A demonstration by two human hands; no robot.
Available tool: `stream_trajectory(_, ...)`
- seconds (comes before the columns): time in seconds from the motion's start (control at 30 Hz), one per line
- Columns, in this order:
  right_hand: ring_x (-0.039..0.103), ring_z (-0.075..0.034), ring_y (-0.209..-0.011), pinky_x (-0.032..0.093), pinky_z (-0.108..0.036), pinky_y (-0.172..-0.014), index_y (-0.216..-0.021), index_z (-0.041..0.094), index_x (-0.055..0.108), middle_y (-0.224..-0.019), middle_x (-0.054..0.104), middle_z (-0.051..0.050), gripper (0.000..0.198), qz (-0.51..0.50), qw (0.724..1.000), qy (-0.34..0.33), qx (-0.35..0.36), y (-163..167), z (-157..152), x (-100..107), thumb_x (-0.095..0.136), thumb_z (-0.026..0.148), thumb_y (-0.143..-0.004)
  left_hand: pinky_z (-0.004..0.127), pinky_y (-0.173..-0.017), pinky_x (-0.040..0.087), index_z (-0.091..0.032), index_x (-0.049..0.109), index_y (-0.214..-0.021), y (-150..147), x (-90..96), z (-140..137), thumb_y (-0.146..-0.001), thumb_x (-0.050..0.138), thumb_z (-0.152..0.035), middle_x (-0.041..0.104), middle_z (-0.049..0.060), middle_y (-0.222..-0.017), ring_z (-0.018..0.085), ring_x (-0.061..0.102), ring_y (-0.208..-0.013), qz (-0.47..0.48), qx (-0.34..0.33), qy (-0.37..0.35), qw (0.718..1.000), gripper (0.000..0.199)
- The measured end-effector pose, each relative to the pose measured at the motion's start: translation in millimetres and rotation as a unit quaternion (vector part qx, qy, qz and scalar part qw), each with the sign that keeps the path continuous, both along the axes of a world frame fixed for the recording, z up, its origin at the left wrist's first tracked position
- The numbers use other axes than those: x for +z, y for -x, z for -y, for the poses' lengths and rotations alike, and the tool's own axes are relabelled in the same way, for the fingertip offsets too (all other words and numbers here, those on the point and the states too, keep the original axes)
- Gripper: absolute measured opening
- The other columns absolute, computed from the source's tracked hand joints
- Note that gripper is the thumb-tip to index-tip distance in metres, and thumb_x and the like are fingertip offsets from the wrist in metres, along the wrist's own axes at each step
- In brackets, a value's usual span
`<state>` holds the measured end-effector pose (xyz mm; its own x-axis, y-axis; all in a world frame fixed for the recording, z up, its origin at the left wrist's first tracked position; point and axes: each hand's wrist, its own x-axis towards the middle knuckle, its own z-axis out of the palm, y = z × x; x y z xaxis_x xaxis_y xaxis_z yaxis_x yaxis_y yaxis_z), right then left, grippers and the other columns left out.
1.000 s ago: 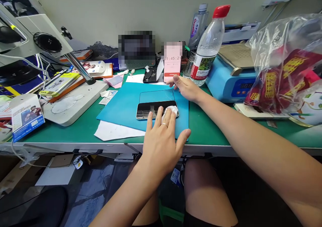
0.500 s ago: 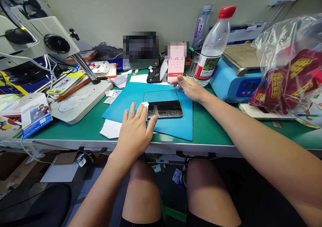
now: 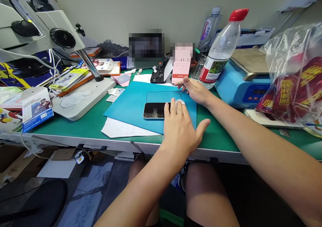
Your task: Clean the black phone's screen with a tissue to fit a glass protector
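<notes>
A black-faced smartphone (image 3: 153, 110) lies on the blue mat (image 3: 123, 101), its right end covered by my left hand (image 3: 179, 128). Under the fingertips of that hand a white wipe (image 3: 180, 103) is pressed down; the fingers are stretched and the thumb sticks out to the right. Just behind the phone lies a clear, dark-edged screen protector (image 3: 162, 96). My right hand (image 3: 195, 90) rests at the mat's far right corner, close to the protector, fingers loosely bent and thumb raised. No object shows in it.
A pink-screened phone (image 3: 181, 64) showing a timer stands behind the mat. To the right are a red-capped bottle (image 3: 218, 56), a blue heating device (image 3: 228, 89) and a plastic bag of red packets (image 3: 289, 89). A microscope stand (image 3: 83, 104) occupies the left.
My left hand has slid rightward with the wipe, from the phone's left end to its right end. My right hand stays near the same corner. The view has shifted slightly.
</notes>
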<state>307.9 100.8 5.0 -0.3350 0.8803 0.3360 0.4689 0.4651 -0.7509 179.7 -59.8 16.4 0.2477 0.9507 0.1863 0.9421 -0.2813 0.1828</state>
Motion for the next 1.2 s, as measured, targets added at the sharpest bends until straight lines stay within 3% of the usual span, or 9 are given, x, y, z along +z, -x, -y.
stream_trajectory(0.2, 0.066, -0.025, -0.090, 0.053, -0.039, -0.085, -0.114, 0.017, 0.081, -0.109, 0.076, -0.014, 0.104, -0.003, 1.000, 0.004, -0.001, -0.1, -0.1, -0.9, 0.019, 0.097, -0.087, 0.058, -0.133, 0.023, -0.003, 0.038, -0.165, 15.5, -4.4, 23.0, -0.111, 0.025, -0.065, 0.038, 0.015, -0.172, 0.038, 0.023, -0.164, 0.000, -0.024, -0.003, 1.000, 0.084)
stream_trajectory(0.37, 0.068, -0.026, -0.094, 0.055, -0.038, -0.085, -0.111, 0.017, 0.081, -0.110, 0.076, -0.014, 0.103, -0.018, 1.000, 0.009, 0.005, -1.1, 0.9, -1.6, 0.024, 0.099, -0.084, 0.062, -0.133, 0.020, -0.012, 0.043, -0.164, 50.5, -8.6, 40.7, -0.112, 0.025, -0.062, 0.040, 0.007, -0.171, 0.036, 0.024, -0.164, -0.012, -0.018, -0.007, 1.000, 0.075)
stream_trajectory(0.53, 0.069, -0.027, -0.095, 0.055, -0.040, -0.086, -0.111, 0.020, 0.081, -0.112, 0.077, -0.013, 0.100, -0.012, 1.000, 0.012, 0.003, -1.8, 1.9, -0.7, 0.023, 0.097, -0.087, 0.071, -0.129, 0.021, -0.010, 0.043, -0.164, 98.1, -9.5, 39.8, -0.114, 0.024, -0.051, 0.040, 0.008, -0.170, 0.041, 0.026, -0.163, -0.031, 0.035, -0.006, 0.999, 0.067)
stream_trajectory(0.63, 0.069, -0.028, -0.097, 0.055, -0.040, -0.088, -0.114, 0.020, 0.080, -0.113, 0.078, -0.013, 0.099, -0.004, 1.000, 0.011, 0.005, -1.8, 2.8, 0.5, 0.021, 0.096, -0.087, 0.072, -0.129, 0.020, -0.012, 0.046, -0.162, 110.0, -8.5, 33.5, -0.114, 0.023, -0.048, 0.043, 0.008, -0.169, 0.040, 0.024, -0.163, -0.039, 0.043, -0.003, 0.998, 0.065)
stream_trajectory(0.97, 0.071, -0.029, -0.102, 0.053, -0.040, -0.092, -0.110, 0.016, 0.080, -0.112, 0.077, -0.016, 0.106, -0.009, 1.000, -0.006, 0.012, 0.1, 3.8, 1.5, 0.020, 0.099, -0.084, 0.070, -0.128, 0.023, -0.012, 0.049, -0.160, 110.1, -6.7, 3.4, -0.114, 0.023, -0.046, 0.048, 0.012, -0.167, 0.043, 0.028, -0.162, -0.025, 0.075, 0.007, 0.997, 0.063)
stream_trajectory(1.07, 0.070, -0.029, -0.101, 0.052, -0.040, -0.093, -0.110, 0.015, 0.080, -0.110, 0.077, -0.016, 0.109, -0.004, 1.000, -0.011, 0.017, 1.5, 1.9, 1.2, 0.018, 0.100, -0.082, 0.069, -0.128, 0.022, -0.008, 0.050, -0.158, 89.2, -2.6, -4.1, -0.114, 0.025, -0.047, 0.048, 0.014, -0.167, 0.044, 0.026, -0.162, -0.022, 0.060, 0.010, 0.998, 0.064)
stream_trajectory(1.2, 0.069, -0.028, -0.099, 0.054, -0.039, -0.089, -0.109, 0.016, 0.080, -0.109, 0.076, -0.016, 0.110, -0.015, 1.000, -0.003, 0.019, 1.9, 1.4, 1.0, 0.019, 0.103, -0.080, 0.061, -0.132, 0.022, -0.008, 0.050, -0.159, 37.5, 0.5, -11.9, -0.113, 0.027, -0.056, 0.048, 0.013, -0.168, 0.039, 0.027, -0.163, -0.014, 0.007, 0.013, 1.000, 0.070)
